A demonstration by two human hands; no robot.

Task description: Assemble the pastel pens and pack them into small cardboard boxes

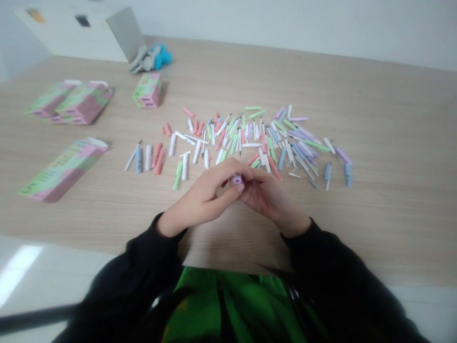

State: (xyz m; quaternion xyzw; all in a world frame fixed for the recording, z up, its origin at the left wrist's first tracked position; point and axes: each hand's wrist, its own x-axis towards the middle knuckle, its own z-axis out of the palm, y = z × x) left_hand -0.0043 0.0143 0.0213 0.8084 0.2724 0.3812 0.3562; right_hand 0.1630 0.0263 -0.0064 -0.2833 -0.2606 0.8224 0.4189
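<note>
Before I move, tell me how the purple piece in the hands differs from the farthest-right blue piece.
The purple piece is between the left hand and right hand; the blue piece lies on the table. The purple piece shows its end; the blue piece, its side. The purple piece is partly hidden; the blue piece is uncovered.

Clock centred on the left hand (205, 190) and right hand (273, 200), meeting around a held piece (237, 179) above the table (392, 143). Pen parts (234, 143): on the table, nine o'clock through twelve to three. Near carton (64, 169): nine. Carton group (76, 102): ten. Far carton (148, 90): between ten and eleven. Bundle (152, 58): eleven, behind far carton, beside rear box (82, 38).
</note>
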